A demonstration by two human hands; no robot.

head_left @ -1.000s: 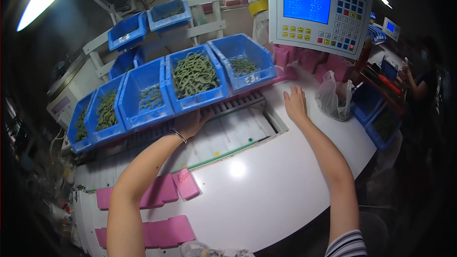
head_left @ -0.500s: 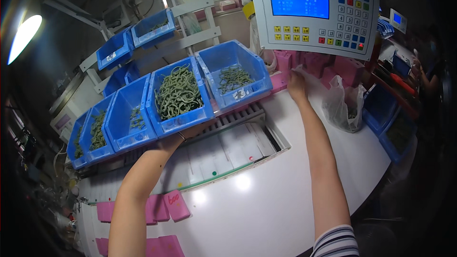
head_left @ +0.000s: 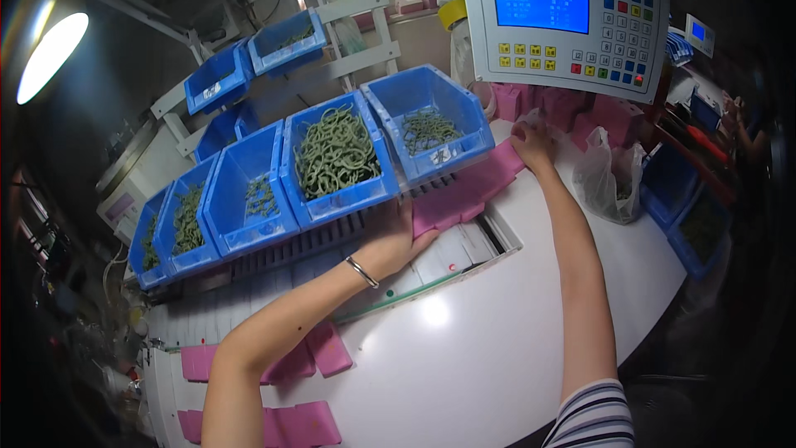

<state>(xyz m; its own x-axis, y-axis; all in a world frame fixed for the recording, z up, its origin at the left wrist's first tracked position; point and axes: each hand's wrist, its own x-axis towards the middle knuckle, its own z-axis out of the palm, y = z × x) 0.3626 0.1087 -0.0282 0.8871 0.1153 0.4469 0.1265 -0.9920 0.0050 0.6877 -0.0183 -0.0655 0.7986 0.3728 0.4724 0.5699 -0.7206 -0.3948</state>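
Note:
A row of flat pink slabs [head_left: 460,195] runs slantwise beneath the right-hand blue bin, lying partly over a slotted white-and-grey panel [head_left: 448,254]. My left hand [head_left: 394,239], with a bracelet at the wrist, grips the row's left end. Its thumb stretches along the near edge, while the other fingers are partly hidden under the bins. At the row's right end, my right hand [head_left: 535,145] curls its fingers around the slabs. Just above is a blue bin [head_left: 439,164] holding small green pieces. Another blue bin [head_left: 344,206], heaped with curled green strands, sits left of it.
More blue bins [head_left: 249,236] extend left, with smaller ones [head_left: 286,54] behind. A control box [head_left: 572,58] with a blue screen and keys overhangs the back. Right of my right hand stands a plastic bag [head_left: 609,182]. Pink slabs [head_left: 330,348] lie by my left forearm.
My left hand has come out from under the bins and moved right to the slabs' end. The pink row now reaches farther left over the panel. The whole view has shifted slightly.

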